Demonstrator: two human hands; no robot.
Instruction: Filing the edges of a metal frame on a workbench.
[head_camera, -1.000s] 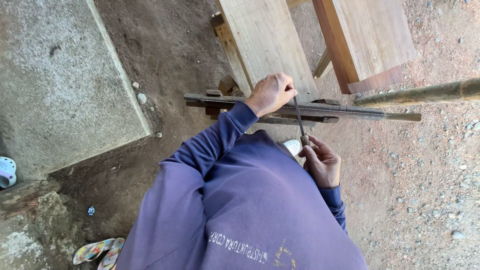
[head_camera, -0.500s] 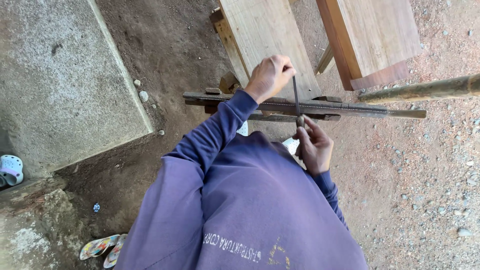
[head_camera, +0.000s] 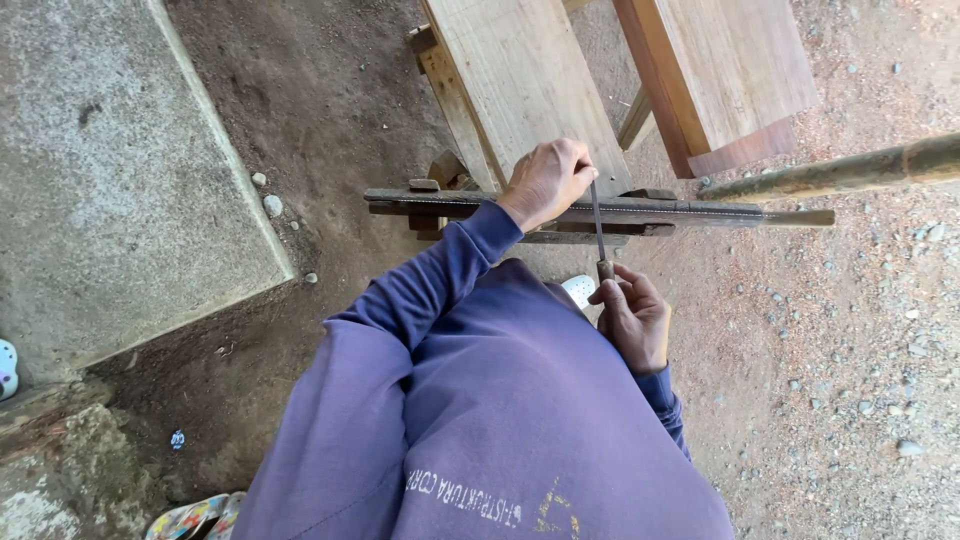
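Note:
A long toothed saw blade lies clamped level between dark wooden strips in front of me. A thin metal file crosses the blade. My left hand pinches the file's far tip and rests on the clamp. My right hand grips the file's handle on the near side, close to my purple sweatshirt.
Two pale wooden planks slope away beyond the clamp. A bamboo pole juts in from the right. A concrete slab lies left, patterned flip-flops bottom left, and gravel ground right.
Both hands and the file pushed away across the blade half a second ago, then drew back toward my body to about where they were one second ago.

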